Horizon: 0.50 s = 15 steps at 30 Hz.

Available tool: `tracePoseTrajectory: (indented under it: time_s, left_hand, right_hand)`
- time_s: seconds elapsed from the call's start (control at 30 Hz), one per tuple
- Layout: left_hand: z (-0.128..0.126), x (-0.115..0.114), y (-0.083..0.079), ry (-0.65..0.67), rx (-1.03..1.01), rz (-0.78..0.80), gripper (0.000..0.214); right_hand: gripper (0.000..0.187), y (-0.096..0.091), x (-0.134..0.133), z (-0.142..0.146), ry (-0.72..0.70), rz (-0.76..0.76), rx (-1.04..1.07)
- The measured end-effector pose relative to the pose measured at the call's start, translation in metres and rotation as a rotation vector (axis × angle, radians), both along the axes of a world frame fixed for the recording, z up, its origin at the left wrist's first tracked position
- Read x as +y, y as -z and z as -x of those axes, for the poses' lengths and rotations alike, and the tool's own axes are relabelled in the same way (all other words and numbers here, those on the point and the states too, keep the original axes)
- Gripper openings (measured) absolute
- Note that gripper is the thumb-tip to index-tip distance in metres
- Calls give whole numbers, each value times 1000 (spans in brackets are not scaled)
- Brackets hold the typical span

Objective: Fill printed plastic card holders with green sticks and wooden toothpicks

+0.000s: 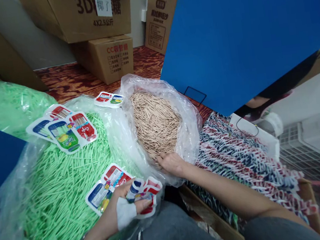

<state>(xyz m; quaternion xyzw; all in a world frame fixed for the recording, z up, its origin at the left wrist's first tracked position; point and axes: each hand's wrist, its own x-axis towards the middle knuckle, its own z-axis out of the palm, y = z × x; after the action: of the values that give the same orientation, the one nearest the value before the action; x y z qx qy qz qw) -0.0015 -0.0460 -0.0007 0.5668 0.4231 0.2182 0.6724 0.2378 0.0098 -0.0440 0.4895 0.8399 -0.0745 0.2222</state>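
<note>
My left hand (127, 200), with a white wrap around the thumb base, is closed on a printed candy packet (150, 187) in red, white and blue. Just beyond it, a similar flat packet (104, 191) lies on the thin green candy sticks (60, 190) in a clear bag. My right hand (171, 164) reaches into the near side of another clear plastic bag (191, 126), full of thin tan candy sticks (156, 120). Its fingers are curled together among the tan sticks, with the tips partly hidden. Several double-pocket packets (68, 137) overlap at the green bag's far edge.
Another packet (109, 99) rests between the two bags. Cardboard boxes (111, 59) stand at the back. A blue panel (225, 30) hangs over the upper right. Along my right side is a box (305, 195) heaped with filled, striped-looking packets (241, 160).
</note>
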Motion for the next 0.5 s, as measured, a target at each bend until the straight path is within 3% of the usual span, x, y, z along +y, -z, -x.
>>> tracePoseTrajectory:
  time_s: [0.27, 0.5]
  left_hand:
    - [1, -4, 5, -62, -18, 69, 29]
    - [0, -5, -2, -62, 20, 33, 29]
  right_hand:
    - [22, 8, 0, 7, -68, -50, 18]
    - [25, 19, -1, 13, -7, -123, 7]
